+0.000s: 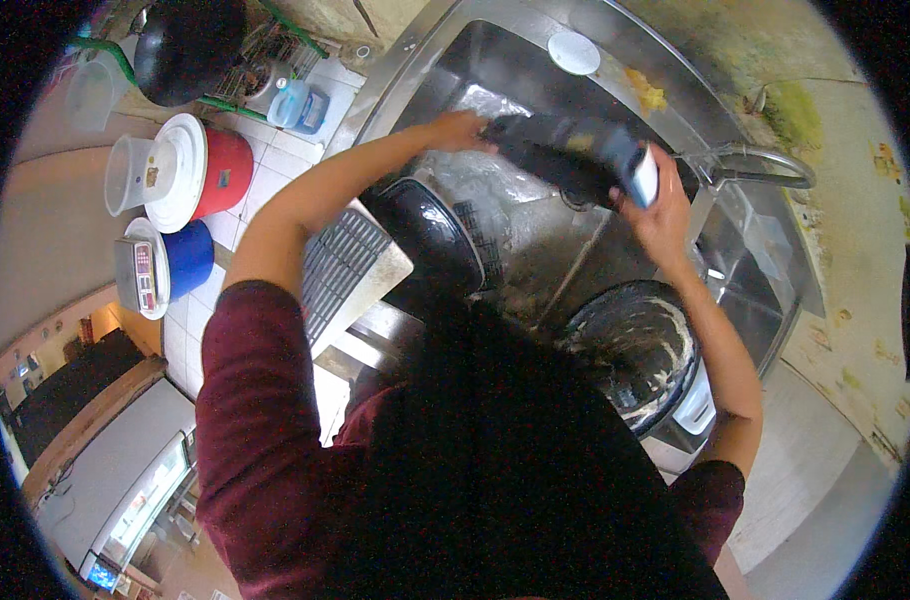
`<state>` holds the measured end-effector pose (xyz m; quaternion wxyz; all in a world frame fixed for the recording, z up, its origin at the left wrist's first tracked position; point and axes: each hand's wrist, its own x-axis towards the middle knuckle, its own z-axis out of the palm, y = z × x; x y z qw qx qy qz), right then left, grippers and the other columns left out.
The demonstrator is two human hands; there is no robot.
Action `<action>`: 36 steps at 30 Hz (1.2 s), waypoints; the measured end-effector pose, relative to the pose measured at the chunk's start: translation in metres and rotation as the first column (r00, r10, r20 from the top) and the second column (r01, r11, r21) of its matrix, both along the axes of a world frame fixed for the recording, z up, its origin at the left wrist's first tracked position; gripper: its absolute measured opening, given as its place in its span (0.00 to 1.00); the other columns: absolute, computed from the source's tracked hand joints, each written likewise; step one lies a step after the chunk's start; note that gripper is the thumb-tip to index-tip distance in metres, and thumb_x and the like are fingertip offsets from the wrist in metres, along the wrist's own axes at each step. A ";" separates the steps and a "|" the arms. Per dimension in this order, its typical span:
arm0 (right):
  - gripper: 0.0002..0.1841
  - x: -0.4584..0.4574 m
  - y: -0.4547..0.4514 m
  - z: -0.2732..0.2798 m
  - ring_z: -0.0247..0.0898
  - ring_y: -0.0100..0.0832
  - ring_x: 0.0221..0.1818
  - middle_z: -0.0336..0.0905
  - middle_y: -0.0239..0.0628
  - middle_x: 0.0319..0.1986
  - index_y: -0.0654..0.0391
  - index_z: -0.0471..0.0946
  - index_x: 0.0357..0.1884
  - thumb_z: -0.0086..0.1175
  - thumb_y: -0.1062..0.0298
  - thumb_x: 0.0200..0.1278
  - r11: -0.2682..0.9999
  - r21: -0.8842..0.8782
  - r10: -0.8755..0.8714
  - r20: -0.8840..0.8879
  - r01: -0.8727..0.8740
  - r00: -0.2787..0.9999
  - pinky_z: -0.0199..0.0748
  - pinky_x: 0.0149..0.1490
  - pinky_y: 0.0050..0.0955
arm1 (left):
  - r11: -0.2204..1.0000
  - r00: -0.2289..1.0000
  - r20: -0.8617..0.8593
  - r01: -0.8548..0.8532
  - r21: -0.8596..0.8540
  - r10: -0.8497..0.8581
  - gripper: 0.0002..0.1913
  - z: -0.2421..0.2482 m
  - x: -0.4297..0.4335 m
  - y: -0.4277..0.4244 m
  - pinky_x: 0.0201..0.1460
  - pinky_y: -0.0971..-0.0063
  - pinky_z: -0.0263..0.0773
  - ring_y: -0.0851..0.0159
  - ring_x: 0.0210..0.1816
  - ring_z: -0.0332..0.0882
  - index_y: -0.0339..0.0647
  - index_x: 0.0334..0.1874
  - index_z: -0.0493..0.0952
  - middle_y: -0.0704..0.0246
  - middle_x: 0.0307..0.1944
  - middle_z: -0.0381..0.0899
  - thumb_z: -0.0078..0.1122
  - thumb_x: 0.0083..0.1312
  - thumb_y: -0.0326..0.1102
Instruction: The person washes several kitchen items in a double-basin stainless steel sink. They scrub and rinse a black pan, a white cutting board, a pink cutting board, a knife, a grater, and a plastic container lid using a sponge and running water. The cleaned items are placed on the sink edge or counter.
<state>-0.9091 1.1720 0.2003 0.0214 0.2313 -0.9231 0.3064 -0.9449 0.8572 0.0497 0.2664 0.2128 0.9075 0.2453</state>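
Over the stainless steel sink (526, 176), both my hands hold a long dark object (560, 150), blurred, with a white and blue part at its right end; its exact kind I cannot tell. My left hand (462, 132) grips its left end. My right hand (663, 206) is closed around the right end, against the white part. Below my hands, a glossy black tub (429, 232) stands near my left forearm. A large black basin (639, 352) with whitish residue inside lies near my right forearm.
A faucet (770, 166) curves at the sink's right edge. A white round lid or dish (573, 52) lies on the far ledge. To the left stand a red bucket (226, 169), a blue bucket (190, 259) with a scale (136, 277), and a blue jug (297, 105).
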 end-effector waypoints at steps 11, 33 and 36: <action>0.36 0.029 -0.079 -0.163 0.71 0.27 0.32 0.71 0.31 0.36 0.57 0.53 0.58 0.58 0.70 0.45 0.877 -0.265 0.304 0.952 0.400 -0.036 0.73 0.34 0.33 | 0.860 0.885 0.439 0.341 -0.379 -0.158 0.29 -0.013 0.078 -0.041 0.42 0.62 0.70 0.54 0.46 0.73 0.40 0.48 0.72 0.59 0.43 0.75 0.66 0.37 0.33; 0.14 0.105 -0.084 -0.498 0.73 0.38 0.28 0.75 0.40 0.26 0.55 0.77 0.29 0.54 0.54 0.45 0.839 0.477 -0.157 0.673 -0.261 0.723 0.70 0.34 0.36 | 0.782 0.943 0.305 0.289 -0.552 -0.133 0.11 -0.033 0.129 -0.045 0.40 0.65 0.73 0.59 0.40 0.78 0.43 0.35 0.79 0.62 0.37 0.79 0.51 0.53 0.35; 0.14 0.128 -0.093 -0.507 0.73 0.38 0.27 0.74 0.39 0.23 0.54 0.77 0.26 0.54 0.54 0.45 0.832 0.531 -0.251 0.617 -0.159 0.746 0.70 0.33 0.36 | 0.782 0.943 0.319 0.266 -0.563 -0.091 0.10 -0.028 0.131 -0.048 0.40 0.66 0.73 0.59 0.40 0.78 0.43 0.33 0.80 0.62 0.36 0.79 0.48 0.55 0.34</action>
